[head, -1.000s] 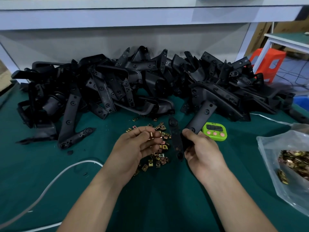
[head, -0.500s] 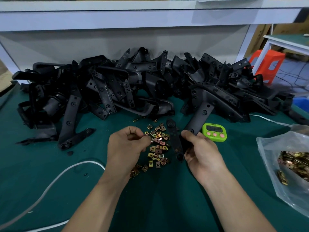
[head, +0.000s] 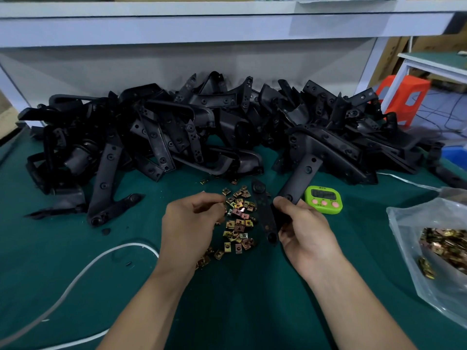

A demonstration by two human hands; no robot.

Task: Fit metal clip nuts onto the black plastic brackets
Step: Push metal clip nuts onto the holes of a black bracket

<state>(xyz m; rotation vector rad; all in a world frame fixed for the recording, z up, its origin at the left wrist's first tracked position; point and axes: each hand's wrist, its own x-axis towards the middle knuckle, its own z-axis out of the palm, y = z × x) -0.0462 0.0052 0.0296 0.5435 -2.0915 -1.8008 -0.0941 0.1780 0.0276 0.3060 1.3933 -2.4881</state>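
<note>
My right grip (head: 303,231) clamps a black bracket (head: 264,215) just below centre frame. It should feel light, stiff and smooth, best held by a flat arm. My left grip (head: 192,223) curls over the loose clip nuts (head: 238,223), tiny and likely sharp-edged; whether it pinches one I cannot tell. Beyond lie the green bench (head: 240,299), the bracket heap (head: 202,127) and a white shelf (head: 227,26).

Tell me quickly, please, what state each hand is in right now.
Left hand: curled over the clip nuts; a pinch cannot be told.
Right hand: closed, holding a black bracket.
</note>
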